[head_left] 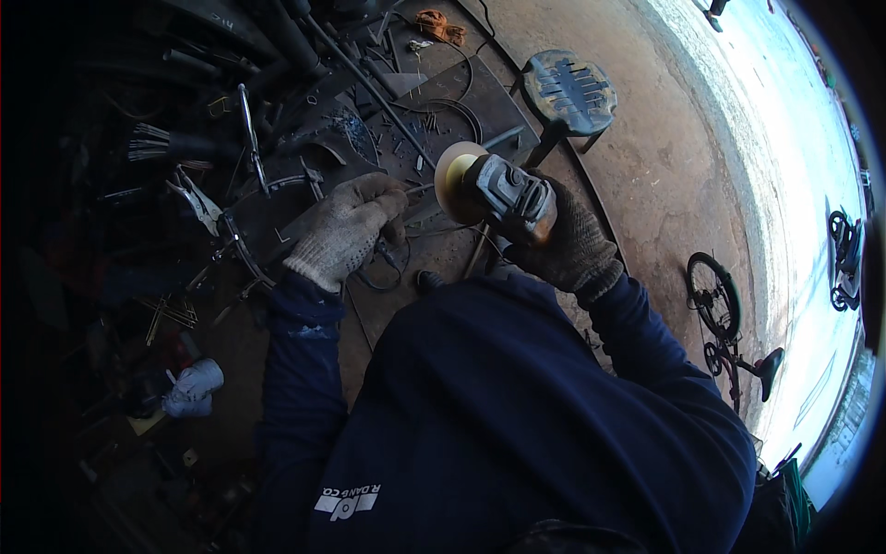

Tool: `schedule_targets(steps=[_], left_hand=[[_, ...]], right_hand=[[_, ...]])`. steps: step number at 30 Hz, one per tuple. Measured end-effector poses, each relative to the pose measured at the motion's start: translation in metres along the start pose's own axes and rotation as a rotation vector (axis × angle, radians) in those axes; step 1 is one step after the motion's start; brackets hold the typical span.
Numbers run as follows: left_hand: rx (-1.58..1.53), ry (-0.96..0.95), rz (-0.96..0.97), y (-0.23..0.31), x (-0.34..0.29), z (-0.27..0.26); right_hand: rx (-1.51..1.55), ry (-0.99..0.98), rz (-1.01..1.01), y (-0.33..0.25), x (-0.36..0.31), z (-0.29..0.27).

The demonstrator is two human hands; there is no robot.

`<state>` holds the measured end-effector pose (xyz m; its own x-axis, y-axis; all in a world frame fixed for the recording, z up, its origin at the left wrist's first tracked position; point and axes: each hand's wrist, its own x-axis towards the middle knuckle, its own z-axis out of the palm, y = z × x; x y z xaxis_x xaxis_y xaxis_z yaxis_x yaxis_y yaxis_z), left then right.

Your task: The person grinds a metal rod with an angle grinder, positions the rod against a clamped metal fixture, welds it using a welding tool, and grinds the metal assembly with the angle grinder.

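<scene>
My right hand, in a dark, dirty work glove, is wrapped round the body of an angle grinder. The grinder's round disc faces left, toward my other hand. My left hand, in a pale knit glove, is closed in a pinch on a thin metal rod. The rod's free end points at the disc; whether they touch I cannot tell. Beneath both hands lies a dark metal worktop with short metal pieces scattered on it. Locking pliers lie left of my left hand.
A round-topped stool stands beyond the worktop to the right. Orange-brown gloves lie at the far edge. Cables, bars and clamps crowd the dark left side, with a whitish crumpled object lower down. A bicycle is at the right.
</scene>
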<state>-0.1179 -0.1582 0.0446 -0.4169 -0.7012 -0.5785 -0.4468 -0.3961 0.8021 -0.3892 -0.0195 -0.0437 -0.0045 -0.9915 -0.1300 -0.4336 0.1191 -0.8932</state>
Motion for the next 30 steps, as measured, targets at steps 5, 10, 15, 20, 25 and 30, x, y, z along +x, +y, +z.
schedule_targets(steps=[5, 10, 15, 20, 25, 30], left_hand=[[0.026, 0.001, -0.005, 0.002, -0.002, 0.001], [0.027, -0.012, -0.008, -0.002, 0.0, -0.001], [0.001, 0.005, -0.012, -0.002, -0.002, -0.001], [-0.009, -0.044, 0.0, -0.004, 0.001, -0.001], [-0.013, -0.022, -0.01, -0.004, 0.002, -0.001], [0.009, -0.009, -0.015, -0.002, 0.001, 0.001]], right_hand=[[0.004, -0.022, 0.015, -0.001, -0.001, -0.002], [0.009, -0.017, 0.005, 0.013, -0.002, 0.006], [0.057, -0.004, 0.028, -0.003, -0.005, -0.001], [0.041, -0.014, 0.009, 0.014, -0.004, 0.005], [-0.007, -0.014, -0.003, 0.005, -0.004, 0.003], [0.001, -0.016, 0.001, 0.004, -0.003, 0.002]])
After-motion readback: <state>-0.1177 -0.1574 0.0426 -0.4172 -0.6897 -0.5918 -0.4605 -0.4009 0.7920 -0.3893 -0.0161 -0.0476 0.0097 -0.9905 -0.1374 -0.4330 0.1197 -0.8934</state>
